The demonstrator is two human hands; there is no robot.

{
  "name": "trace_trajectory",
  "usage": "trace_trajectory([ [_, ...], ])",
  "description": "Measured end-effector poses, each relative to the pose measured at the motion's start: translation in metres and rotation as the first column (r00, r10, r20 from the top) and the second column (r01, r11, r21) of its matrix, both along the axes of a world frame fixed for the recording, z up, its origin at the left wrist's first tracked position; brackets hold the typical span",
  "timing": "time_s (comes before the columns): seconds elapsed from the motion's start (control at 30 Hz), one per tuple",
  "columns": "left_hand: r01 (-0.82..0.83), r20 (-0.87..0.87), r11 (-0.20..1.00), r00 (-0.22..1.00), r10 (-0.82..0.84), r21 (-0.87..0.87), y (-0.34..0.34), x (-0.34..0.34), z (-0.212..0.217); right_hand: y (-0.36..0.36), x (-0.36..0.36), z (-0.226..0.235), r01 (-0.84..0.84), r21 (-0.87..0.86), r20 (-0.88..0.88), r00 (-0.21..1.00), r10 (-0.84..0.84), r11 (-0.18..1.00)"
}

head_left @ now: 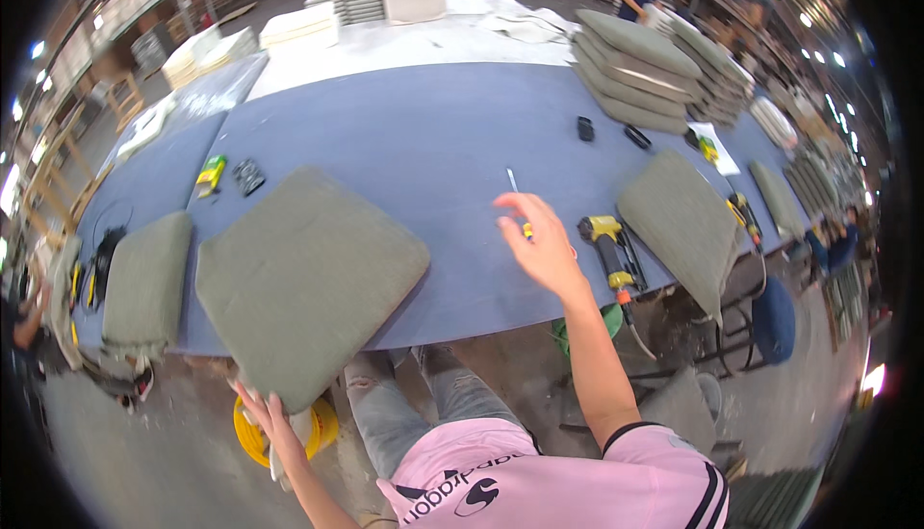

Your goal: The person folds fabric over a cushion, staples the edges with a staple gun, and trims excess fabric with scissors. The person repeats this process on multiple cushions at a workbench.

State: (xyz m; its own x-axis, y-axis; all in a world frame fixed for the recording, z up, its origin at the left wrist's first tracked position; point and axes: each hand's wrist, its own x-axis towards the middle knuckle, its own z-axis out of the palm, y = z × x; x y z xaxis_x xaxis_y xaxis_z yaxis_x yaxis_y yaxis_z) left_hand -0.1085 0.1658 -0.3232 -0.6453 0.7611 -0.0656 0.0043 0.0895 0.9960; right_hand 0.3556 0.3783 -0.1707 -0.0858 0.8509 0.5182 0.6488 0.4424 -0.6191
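A person in a pink shirt [568, 476] works at a blue tabletop [414, 134], left hand [274, 425] at the near corner of a grey-green cushion [308, 274]. The cushion lies on the near left of the tabletop, that corner jutting past the edge above a yellow bucket [328, 427]. The left fingers are extended at the corner; whether they pinch it cannot be told. The right hand [544, 245], thumb and fingers spread and curved, is over a thin tool [512, 180] with a metal shaft; contact is unclear. Just to the right lies a yellow-and-black staple gun [606, 238], its hose [637, 336] hanging over the near edge. With the corner unsupported, a weak left-hand hold could let the cushion tip toward the bucket. A snag on the hose could drag the gun down, and a careless grab could meet the tool's tip.
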Motion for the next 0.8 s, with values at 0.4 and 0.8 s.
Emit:
trace_trajectory([
  [0.4, 0.040, -0.499, 0.990, 0.860, -0.104, -0.138, -0.007, 0.075, 0.010, 0.008, 0.064, -0.159, 0.336, -0.241, 0.289, 0.920, -0.264, 0.911],
  [0.8, -0.213, -0.786, 0.973, 0.615, 0.066, -0.086, 0.106, -0.035, 0.002, -0.049, -0.177, -0.041, -0.494, -0.151, 0.290, 0.806, 0.516, 0.856],
])
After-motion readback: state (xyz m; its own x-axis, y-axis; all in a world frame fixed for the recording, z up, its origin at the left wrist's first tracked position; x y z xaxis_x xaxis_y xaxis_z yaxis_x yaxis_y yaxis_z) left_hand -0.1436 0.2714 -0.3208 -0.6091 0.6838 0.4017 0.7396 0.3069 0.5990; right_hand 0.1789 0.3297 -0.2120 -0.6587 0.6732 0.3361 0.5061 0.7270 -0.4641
